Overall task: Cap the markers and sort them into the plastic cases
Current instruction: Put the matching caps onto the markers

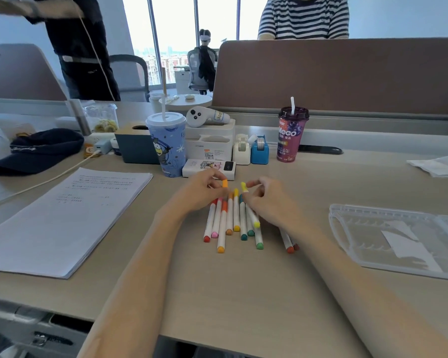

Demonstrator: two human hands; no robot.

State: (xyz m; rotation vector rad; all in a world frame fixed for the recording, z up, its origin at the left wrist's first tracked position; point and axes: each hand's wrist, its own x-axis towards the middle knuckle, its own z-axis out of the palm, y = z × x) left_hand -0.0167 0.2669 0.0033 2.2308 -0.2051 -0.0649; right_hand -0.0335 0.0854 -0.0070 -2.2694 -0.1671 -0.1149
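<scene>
View: the head camera looks down at the desk.
Markers: a bunch of markers lies flat in the middle of the desk. They lie side by side and touch, with coloured ends pointing near. Two stray markers poke out from under the right arm, just to the right of the bunch.
Case: the plastic case lies open on the right, well apart from the bunch. A white slip of paper is in it. No marker shows inside.
Done so far: very little, I think. Nothing is sorted yet.
Left to do: the caps have to go on, then every marker has to go in the case. The hands hide the far ends of the bunch, so I cannot tell how many have caps.
Left grip: the left hand is at the far left end of the bunch. Its thumb and fingers pinch a small orange cap, held up off the desk.
Right grip: the right hand is at the far right end. Its fingertips pinch a small yellow cap. Its other fingers are curled.
The two caps: near each other, not touching.
Other things: a stack of papers is on the left. A blue cup and a purple cup stand on the far side.
</scene>
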